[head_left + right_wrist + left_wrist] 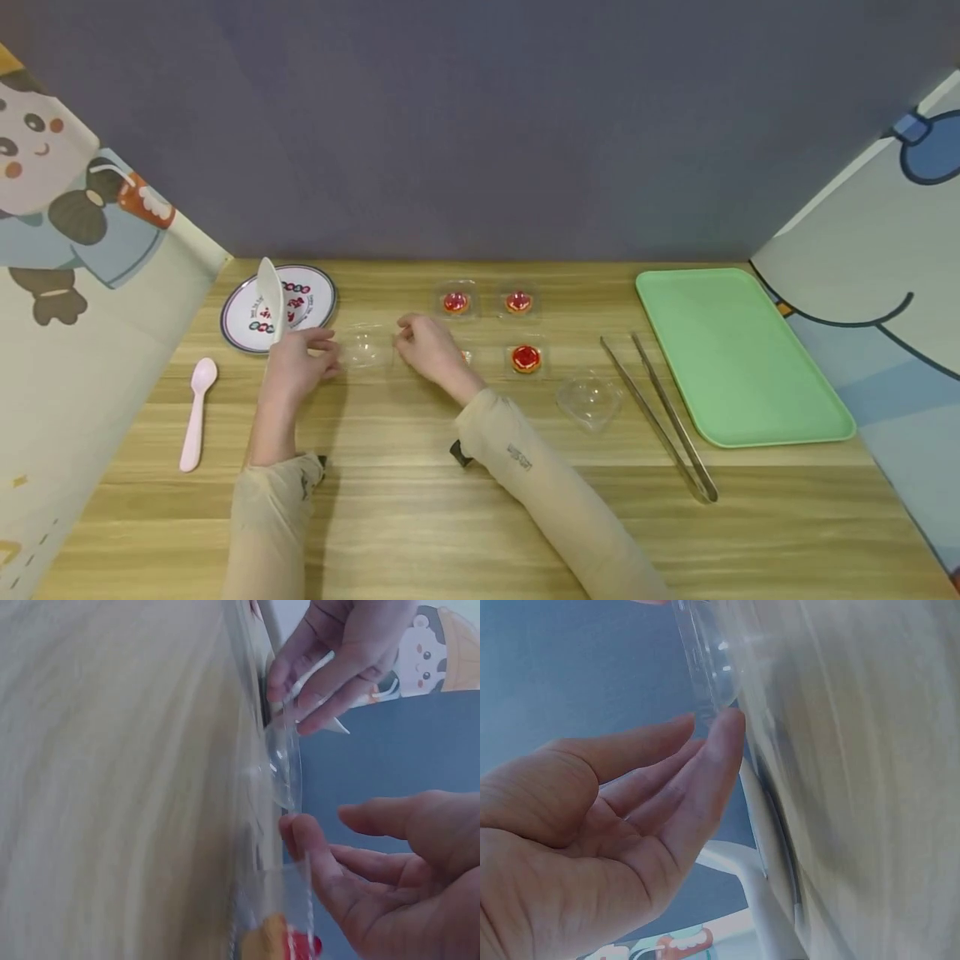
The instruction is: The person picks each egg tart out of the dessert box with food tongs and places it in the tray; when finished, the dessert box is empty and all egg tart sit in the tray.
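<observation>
Since the shell [365,346] is presumably flimsy, left hand [296,364] and right hand [433,350] flank it, centre-left; right slack, left's grip unclear.

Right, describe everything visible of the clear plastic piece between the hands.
The clear plastic piece looks thin, shiny and see-through, with a flat rim around a rounded bulge that faces down in the wrist views; it looks empty. It is right of the plate, between the left hand, whose fingertips are at one edge, and the right hand, near the opposite edge. Whether either touches it, or it rests on the table, is unclear.
</observation>
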`<state>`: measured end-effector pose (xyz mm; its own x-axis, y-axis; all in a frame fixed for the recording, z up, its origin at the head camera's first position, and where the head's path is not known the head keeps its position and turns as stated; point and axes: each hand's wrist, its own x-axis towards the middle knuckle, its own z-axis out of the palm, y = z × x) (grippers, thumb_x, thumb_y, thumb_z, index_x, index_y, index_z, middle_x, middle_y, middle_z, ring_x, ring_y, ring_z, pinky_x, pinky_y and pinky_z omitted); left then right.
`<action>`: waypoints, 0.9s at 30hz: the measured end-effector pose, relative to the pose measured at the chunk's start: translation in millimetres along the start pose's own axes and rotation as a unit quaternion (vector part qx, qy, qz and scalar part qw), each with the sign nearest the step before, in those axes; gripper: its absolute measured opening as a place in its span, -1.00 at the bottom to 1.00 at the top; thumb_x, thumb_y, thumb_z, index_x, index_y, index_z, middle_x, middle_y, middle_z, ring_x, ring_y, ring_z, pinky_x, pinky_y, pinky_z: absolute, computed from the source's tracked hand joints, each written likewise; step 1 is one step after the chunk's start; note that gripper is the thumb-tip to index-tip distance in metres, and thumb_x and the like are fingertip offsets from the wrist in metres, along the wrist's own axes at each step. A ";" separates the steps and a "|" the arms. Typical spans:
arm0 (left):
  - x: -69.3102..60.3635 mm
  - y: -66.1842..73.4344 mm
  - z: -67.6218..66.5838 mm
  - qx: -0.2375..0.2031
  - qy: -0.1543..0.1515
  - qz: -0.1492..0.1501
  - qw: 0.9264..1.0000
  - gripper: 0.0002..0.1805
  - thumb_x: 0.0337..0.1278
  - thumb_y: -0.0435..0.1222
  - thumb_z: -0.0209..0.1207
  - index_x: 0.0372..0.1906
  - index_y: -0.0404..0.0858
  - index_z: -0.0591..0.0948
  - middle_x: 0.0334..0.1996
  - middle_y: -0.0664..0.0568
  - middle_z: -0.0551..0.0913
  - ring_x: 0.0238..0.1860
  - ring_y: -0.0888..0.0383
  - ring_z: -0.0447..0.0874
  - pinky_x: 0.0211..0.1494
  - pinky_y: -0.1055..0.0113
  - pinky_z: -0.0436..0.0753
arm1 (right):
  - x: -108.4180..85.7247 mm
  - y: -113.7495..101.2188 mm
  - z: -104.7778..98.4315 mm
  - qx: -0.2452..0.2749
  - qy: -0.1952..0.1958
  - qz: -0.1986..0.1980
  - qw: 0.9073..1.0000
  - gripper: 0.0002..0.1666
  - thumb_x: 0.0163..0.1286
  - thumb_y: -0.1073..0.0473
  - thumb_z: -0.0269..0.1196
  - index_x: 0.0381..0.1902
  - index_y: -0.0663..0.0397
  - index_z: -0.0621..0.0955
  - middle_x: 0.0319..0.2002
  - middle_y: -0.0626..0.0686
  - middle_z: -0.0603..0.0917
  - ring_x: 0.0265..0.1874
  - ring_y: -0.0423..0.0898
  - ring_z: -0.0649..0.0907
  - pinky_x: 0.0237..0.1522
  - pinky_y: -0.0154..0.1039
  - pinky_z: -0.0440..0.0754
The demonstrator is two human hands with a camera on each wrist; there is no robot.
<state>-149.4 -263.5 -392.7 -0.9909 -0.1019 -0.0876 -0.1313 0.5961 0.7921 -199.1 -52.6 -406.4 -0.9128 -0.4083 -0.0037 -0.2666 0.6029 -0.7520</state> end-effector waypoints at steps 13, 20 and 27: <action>-6.9 37.2 -14.9 0.010 0.094 0.052 0.994 -0.53 0.51 -0.36 0.23 0.35 -0.57 0.56 0.14 -0.43 0.71 -0.38 0.37 0.76 -0.37 0.69 0.63 | -5.7 19.4 -56.0 0.045 0.070 -0.009 0.996 -0.66 0.65 0.29 0.17 0.23 0.33 0.69 0.07 0.21 0.77 0.04 0.10 0.75 0.12 -0.12 0.75; 0.3 55.0 1.2 -0.025 0.049 0.091 0.994 -0.50 0.57 -0.36 0.18 0.40 -0.60 0.48 0.16 -0.48 0.68 -0.21 -0.11 0.89 -0.31 0.66 0.70 | -2.7 33.2 -77.1 0.058 0.102 0.023 0.993 -0.69 0.63 0.30 0.20 0.20 0.31 0.70 0.08 0.20 0.77 0.01 0.09 0.75 0.08 -0.13 0.76; 24.3 63.3 33.3 0.025 -0.006 0.082 0.996 -0.43 0.59 -0.30 0.15 0.46 -0.60 0.41 0.25 -0.44 0.64 0.02 -0.28 0.82 0.10 0.04 0.83 | -1.0 43.7 -83.0 0.062 0.095 0.067 0.991 -0.62 0.62 0.33 0.19 0.31 0.28 0.63 0.24 0.23 0.70 0.18 0.13 0.70 0.25 -0.08 0.71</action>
<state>-182.7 -201.7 -364.8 -0.9994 0.0096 0.0319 0.0306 0.6431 0.7652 -235.6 31.0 -384.5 -0.9824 -0.1868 0.0070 -0.1103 0.5491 -0.8285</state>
